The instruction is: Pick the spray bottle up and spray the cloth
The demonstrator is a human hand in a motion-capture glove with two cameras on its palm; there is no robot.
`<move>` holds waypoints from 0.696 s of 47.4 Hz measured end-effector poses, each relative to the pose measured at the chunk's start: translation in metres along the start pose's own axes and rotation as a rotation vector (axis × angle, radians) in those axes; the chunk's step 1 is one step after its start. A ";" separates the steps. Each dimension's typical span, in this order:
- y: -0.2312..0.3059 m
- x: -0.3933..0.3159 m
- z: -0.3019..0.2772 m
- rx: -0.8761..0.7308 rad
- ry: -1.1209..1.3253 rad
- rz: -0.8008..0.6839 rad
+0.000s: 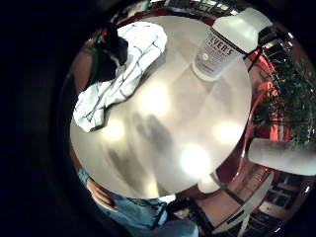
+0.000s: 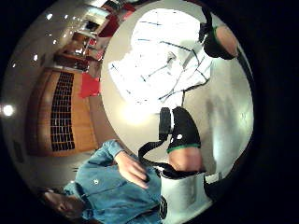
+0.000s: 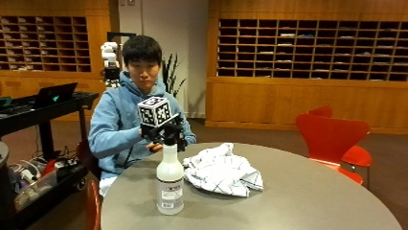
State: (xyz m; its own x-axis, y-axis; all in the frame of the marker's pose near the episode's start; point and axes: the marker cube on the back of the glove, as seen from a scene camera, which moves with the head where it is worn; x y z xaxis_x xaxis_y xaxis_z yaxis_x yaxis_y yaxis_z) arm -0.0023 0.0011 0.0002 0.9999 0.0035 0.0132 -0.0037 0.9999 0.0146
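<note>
Zero steps looked finished, judging by how things lay. White plastic spray bottle with a black trigger head and a printed label [image 3: 170, 184] stood upright on the round pale grey table [image 3: 306, 201], near the front edge as the outside view showed it. White cloth with thin dark check lines [image 3: 223, 173] lay crumpled just beside the bottle, on the side toward the red chairs; I couldn't tell if they touched. No wet patch that I could make out on the cloth.

Black-gloved right hand [image 3: 167, 134] was up at the bottle's trigger head, w/ palm facing down over the tabletop. Fingertips in the thumb-side palm view [image 2: 184, 135] looked spread and held nothing, so grip read as open, not on the bottle. Bottle appeared off to one side in the little-finger-side view [image 1: 222, 47], base flat on the table.

Left to do, my guess: close on the neck/trigger, lift, aim at the cloth, squeeze.

Tabletop was smooth and glossy, w/ ceiling-light reflections. Room had wood-panelled walls w/ pigeonhole shelving [image 3: 306, 48], two red moulded chairs [image 3: 331, 139] beside the table, and a black cart w/ a laptop [image 3: 38, 110] off to the side.
</note>
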 end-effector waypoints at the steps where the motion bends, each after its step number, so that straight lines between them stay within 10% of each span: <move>1: 0.000 0.000 0.000 0.003 -0.003 0.001; 17: 0.000 0.006 -0.015 0.213 -0.125 0.098; 27: -0.015 0.021 -0.032 0.461 -0.416 0.468; 33: -0.013 0.043 -0.034 0.563 -0.517 0.316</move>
State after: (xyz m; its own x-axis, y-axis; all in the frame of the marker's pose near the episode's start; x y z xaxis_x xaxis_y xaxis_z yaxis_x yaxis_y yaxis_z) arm 0.0410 -0.0117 -0.0334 0.8190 0.1383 0.5569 -0.4267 0.7957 0.4299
